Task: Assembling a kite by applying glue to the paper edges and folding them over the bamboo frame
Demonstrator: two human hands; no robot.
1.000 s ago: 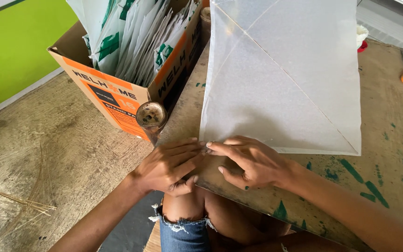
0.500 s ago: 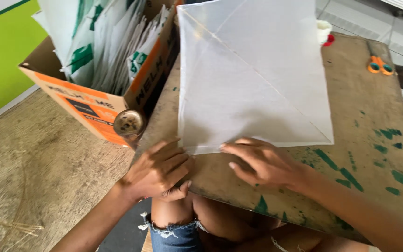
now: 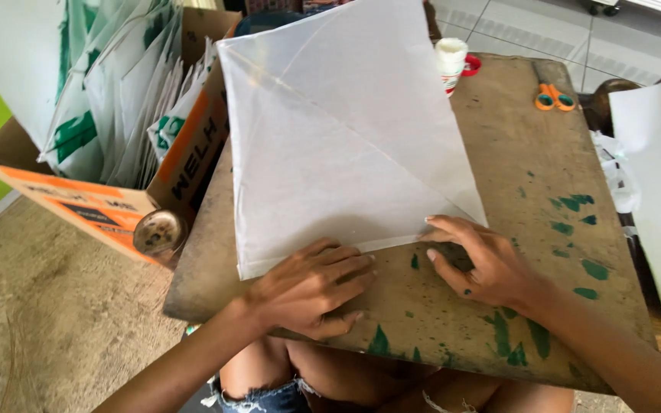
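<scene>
Paint-flecked board [image 3: 529, 191] on lap; both hands flat, fingers spread, grasping nothing: left hand [image 3: 311, 287] pressing kite [image 3: 338, 145] edge at 7 o'clock, right hand [image 3: 483, 264] smoothing corner at 5.

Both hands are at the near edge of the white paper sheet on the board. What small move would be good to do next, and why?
Probably slide the right hand along the near edge of the white paper sheet to press it flat. The left hand already rests on that edge near its left corner, while the right fingertips only touch the right corner, and the sheet's far end lifts off the wooden board.
</scene>
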